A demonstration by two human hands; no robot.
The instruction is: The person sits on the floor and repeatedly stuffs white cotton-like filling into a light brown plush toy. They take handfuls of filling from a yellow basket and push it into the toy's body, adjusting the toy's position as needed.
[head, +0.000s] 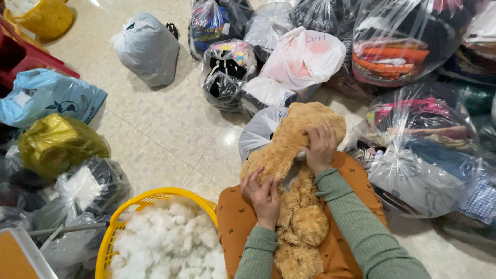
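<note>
Head view, looking down. A tan teddy bear point(297, 170) lies across the person's lap at lower centre of the frame, its long axis running from the head at upper centre down to the legs at the bottom edge. The right hand point(321, 147) rests nearer the head, fingers curled closed into the fur beside a pale gap in the body (apparently an open seam). The left hand point(263, 194) lies lower on the bear's left flank, fingers pressed flat and spread, not gripping. A yellow basket point(119, 227) of white stuffing point(170, 243) stands at lower left, just beside the knee. Tied plastic bags point(305, 57) of clothing ring the tiled floor point(170, 124).
</note>
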